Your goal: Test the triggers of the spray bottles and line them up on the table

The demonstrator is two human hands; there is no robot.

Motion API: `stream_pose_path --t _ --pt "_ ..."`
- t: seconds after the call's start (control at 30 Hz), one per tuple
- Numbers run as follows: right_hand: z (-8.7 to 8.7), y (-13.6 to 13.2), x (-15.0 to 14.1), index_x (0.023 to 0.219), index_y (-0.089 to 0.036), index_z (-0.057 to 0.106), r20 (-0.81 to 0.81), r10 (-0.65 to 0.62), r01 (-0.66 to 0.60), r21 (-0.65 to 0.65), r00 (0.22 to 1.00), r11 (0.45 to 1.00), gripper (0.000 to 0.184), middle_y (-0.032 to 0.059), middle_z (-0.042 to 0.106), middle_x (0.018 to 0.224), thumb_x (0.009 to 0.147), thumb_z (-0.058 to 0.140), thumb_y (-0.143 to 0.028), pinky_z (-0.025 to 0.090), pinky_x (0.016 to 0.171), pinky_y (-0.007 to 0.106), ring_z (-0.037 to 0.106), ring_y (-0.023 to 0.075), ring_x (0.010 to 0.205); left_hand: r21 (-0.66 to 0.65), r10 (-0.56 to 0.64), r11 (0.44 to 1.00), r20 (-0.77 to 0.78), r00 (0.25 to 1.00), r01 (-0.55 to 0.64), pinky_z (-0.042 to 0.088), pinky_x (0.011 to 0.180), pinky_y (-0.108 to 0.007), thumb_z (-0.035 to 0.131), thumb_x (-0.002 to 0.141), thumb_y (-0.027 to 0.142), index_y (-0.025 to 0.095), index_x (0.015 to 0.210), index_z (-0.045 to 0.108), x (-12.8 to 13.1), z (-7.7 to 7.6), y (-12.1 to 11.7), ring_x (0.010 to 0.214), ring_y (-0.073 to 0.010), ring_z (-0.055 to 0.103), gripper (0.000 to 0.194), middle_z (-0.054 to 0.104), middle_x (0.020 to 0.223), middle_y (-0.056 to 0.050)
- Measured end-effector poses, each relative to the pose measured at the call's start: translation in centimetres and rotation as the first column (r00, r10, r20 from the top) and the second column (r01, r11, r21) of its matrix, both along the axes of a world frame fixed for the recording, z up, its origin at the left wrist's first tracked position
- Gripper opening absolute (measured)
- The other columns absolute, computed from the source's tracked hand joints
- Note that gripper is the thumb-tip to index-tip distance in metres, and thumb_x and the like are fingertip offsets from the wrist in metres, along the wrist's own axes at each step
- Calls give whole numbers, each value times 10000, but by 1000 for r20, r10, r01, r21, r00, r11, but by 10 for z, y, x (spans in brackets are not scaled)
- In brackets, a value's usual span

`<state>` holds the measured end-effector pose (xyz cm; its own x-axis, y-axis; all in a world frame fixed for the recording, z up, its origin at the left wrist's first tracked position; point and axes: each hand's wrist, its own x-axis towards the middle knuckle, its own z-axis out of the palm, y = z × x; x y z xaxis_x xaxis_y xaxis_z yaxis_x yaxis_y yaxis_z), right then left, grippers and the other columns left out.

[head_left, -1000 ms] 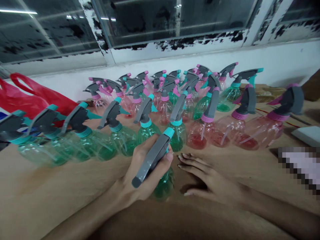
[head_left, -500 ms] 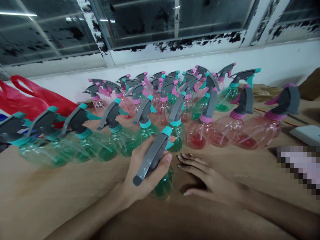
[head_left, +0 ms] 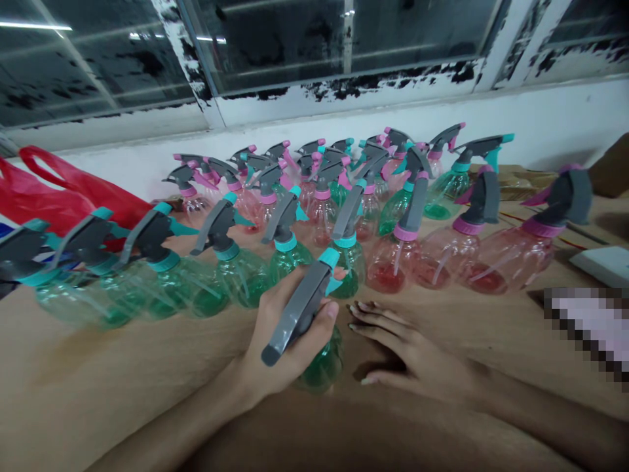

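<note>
My left hand (head_left: 289, 328) is wrapped round the neck of a green spray bottle (head_left: 322, 364), below its grey trigger head with a turquoise nozzle. The bottle stands on the wooden table (head_left: 147, 393), its neck hidden by my fingers. To the right of it, my right hand (head_left: 410, 351) rests on the tabletop with fingers stretched out and holds nothing. Just beyond both hands runs a row of spray bottles, green ones with turquoise collars on the left, such as a green spray bottle (head_left: 243, 278), and pink ones on the right, such as a pink spray bottle (head_left: 393, 262).
Behind the front row, several more pink and green spray bottles crowd against the white wall (head_left: 545, 121). A red plastic bag (head_left: 73, 196) lies at the left. On the right are a white box-like object (head_left: 602, 265), a brown cardboard piece (head_left: 612, 167) and a blurred-out pale patch.
</note>
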<state>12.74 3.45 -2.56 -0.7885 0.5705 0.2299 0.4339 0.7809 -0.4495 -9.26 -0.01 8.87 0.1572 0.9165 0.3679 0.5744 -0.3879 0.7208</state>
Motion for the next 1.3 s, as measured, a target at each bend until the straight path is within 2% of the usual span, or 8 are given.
stream_pose_path --t 0.1,0.3,0.5,0.6,0.77,1.1,1.23,1.3 --pt "0 0 0 1398 -242 340 18 1 -1 2 1000 1000 689 40 377 1453 818 542 -555 295 1089 477 277 244 1353 3 -5 1000 -12 1000 5 509 575 -320 524 782 253 253 1004 532 -1 -2 0 556 -177 553 223 581 687 1" --pt "-1 1 1 1396 -235 344 31 8 -9 13 999 1000 681 47 348 1468 826 528 -559 293 1089 478 266 245 1357 38 -28 999 -17 999 28 518 596 -316 515 805 252 251 1031 524 -2 -4 1 603 -171 583 226 608 767 -10" --pt "-1 0 0 1386 -229 364 50 -2 1 22 999 1000 668 43 355 1465 830 519 -564 285 1095 462 265 236 1358 42 -19 999 -22 1000 20 497 524 -262 513 818 267 239 1039 543 -1 -5 1 597 -156 601 224 608 753 -3" --pt "0 0 0 1388 -223 363 41 4 -5 9 999 1000 666 48 365 1460 833 522 -555 279 1097 463 263 239 1359 46 1 999 -18 1000 0 504 545 -250 523 808 255 224 1038 558 1 -4 2 624 -151 621 235 615 752 1" --pt "0 0 0 1389 -234 359 40 -7 7 0 999 1000 658 46 359 1463 837 517 -555 283 1092 466 265 239 1358 -27 48 998 -53 997 -50 519 670 -284 520 811 256 209 1053 560 5 2 -2 743 -169 641 250 631 823 -20" --pt "-2 1 -1 1361 -218 402 5 3 -3 5 1000 1000 642 64 379 1451 830 525 -557 280 1088 481 277 249 1352 -17 102 994 -71 992 -104 525 623 -318 536 792 285 215 996 556 4 -2 -3 637 -171 623 217 637 755 -15" --pt "1 0 -1 1358 -210 407 11 -2 2 3 1000 1000 651 68 382 1449 828 513 -574 278 1087 486 279 247 1351 11 89 996 -54 995 -88 539 696 -321 548 784 262 230 970 550 5 -3 -1 738 -181 653 188 653 799 -19" --pt "3 0 -2 1359 -199 406 23 -7 7 3 1000 1000 662 71 392 1443 830 500 -585 281 1087 478 283 241 1349 14 88 996 -42 995 -88 548 675 -314 553 775 266 241 966 546 4 -4 0 729 -182 658 192 655 774 -8"
